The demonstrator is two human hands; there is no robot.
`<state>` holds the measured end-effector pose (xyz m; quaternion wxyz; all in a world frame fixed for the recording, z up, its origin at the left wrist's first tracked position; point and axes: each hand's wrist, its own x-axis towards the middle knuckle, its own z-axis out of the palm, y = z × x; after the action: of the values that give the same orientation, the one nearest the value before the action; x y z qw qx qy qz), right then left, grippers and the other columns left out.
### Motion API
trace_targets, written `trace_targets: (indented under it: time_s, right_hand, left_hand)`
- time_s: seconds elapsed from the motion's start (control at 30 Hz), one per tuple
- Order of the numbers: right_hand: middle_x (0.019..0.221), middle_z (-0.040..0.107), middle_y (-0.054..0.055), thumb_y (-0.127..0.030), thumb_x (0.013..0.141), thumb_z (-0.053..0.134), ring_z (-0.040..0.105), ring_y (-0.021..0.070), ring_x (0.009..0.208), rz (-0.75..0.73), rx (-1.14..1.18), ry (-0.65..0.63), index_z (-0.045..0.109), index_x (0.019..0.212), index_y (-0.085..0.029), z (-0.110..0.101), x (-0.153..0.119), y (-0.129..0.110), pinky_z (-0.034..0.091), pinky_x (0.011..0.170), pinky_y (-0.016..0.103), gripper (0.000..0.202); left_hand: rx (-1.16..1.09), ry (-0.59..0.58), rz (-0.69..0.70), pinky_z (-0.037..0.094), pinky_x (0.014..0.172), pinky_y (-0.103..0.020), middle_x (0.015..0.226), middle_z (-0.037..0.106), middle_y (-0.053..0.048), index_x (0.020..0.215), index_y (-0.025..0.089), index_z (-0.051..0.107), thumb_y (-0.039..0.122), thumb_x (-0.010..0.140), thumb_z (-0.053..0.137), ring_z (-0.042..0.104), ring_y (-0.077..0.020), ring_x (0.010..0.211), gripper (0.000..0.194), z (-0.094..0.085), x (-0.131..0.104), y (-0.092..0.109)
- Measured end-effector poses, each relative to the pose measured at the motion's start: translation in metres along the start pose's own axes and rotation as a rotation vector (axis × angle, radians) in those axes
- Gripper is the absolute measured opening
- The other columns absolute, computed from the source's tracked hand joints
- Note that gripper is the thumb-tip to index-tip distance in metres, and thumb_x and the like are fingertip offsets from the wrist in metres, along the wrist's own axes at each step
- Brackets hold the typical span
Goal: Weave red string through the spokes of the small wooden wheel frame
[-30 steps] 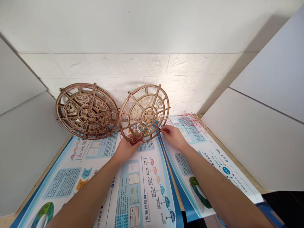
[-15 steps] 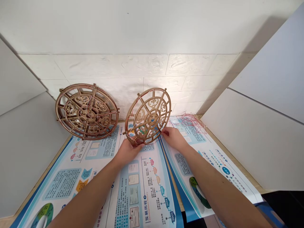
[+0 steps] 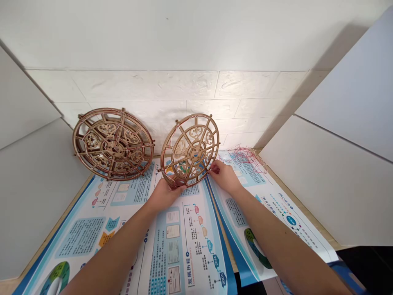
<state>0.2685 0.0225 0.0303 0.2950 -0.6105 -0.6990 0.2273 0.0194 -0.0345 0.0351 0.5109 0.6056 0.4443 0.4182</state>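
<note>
A round bronze openwork frame (image 3: 196, 153) with spokes and scroll patterns is tilted upright near the middle, thin wire running along its rim. My left hand (image 3: 166, 191) grips its lower edge, the thumb in front. At the frame's lower right edge, my right hand (image 3: 221, 174) has its fingertips pinched together; what they hold is too small to make out. Similar round frames (image 3: 113, 144), seemingly stacked, lean against the wall on the left, with reddish and white wires across them.
A loose tangle of red and white wire (image 3: 247, 157) lies at the back right. Printed posters (image 3: 82, 233) cover the wooden table (image 3: 319, 225). A white brick-patterned wall (image 3: 129, 88) stands behind, with white panels (image 3: 331, 176) on both sides.
The held frame has tilted slightly to the left. My right fingers have shifted a little at its lower right rim. My left hand keeps its grip.
</note>
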Motion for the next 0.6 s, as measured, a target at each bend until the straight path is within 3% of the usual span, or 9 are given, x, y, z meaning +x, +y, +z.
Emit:
trace_targets:
  time_s: [0.23, 0.33, 0.43, 0.6]
  right_hand:
    - [0.075, 0.069, 0.001, -0.024, 0.077, 0.072, 0.063, 0.0158, 0.072, 0.033, 0.162, -0.038, 0.066, 0.078, -0.018, -0.003, 0.006, 0.011, 0.047, 0.067, 0.026, 0.008]
    - [0.076, 0.069, 0.002, -0.026, 0.079, 0.067, 0.062, 0.0151, 0.065, 0.017, 0.217, -0.098, 0.067, 0.082, -0.019, -0.006, 0.006, 0.014, 0.046, 0.055, 0.024, 0.008]
    - [0.072, 0.066, 0.001, -0.031, 0.083, 0.063, 0.052, 0.0116, 0.045, 0.073, 0.281, -0.161, 0.066, 0.088, -0.02, -0.01, 0.005, 0.018, 0.036, 0.037, 0.023, 0.013]
    - [0.06, 0.056, -0.002, -0.034, 0.083, 0.063, 0.046, 0.0113, 0.04, 0.121, 0.354, -0.174, 0.064, 0.089, -0.02, -0.012, 0.006, 0.022, 0.033, 0.032, 0.022, 0.015]
  left_hand:
    - [0.063, -0.007, -0.054, 0.052, 0.097, -0.042, 0.108, 0.074, -0.009, 0.119, 0.018, 0.067, 0.03, 0.081, 0.069, 0.068, -0.027, 0.107, 0.04, -0.009, 0.003, -0.007]
    - [0.045, -0.004, -0.059, 0.051, 0.099, -0.044, 0.113, 0.073, -0.011, 0.117, 0.017, 0.068, 0.032, 0.079, 0.071, 0.067, -0.0282, 0.11, 0.041, -0.012, 0.003, -0.008]
    - [0.029, 0.023, -0.069, 0.051, 0.1, -0.045, 0.116, 0.072, -0.013, 0.113, 0.016, 0.069, 0.035, 0.077, 0.073, 0.066, -0.0296, 0.112, 0.041, -0.014, 0.004, -0.007]
    - [0.041, 0.037, -0.112, 0.052, 0.099, -0.044, 0.11, 0.074, -0.012, 0.106, 0.016, 0.07, 0.033, 0.075, 0.074, 0.069, -0.0289, 0.108, 0.035, -0.014, 0.004, -0.001]
